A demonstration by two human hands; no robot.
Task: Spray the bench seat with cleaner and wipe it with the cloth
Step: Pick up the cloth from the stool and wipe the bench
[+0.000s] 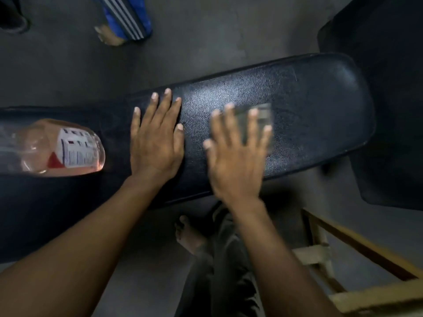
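Note:
A long black padded bench seat [309, 99] runs across the view from left to right. My left hand [155, 138] lies flat on its middle, fingers together, holding nothing. My right hand [238, 154] is blurred, spread and pressed down on a dark grey cloth [263, 115] that pokes out past my fingertips onto the seat. A clear cleaner bottle [57, 149] with pink liquid and a white label lies on its side on the left part of the bench, a short gap from my left hand.
Grey floor lies all around. Another person's foot and blue striped trouser leg [123, 19] are beyond the bench at top left. A black pad [384, 110] stands at the right. A yellow metal frame [357, 245] sits at lower right. My own bare foot [190, 236] is below the bench.

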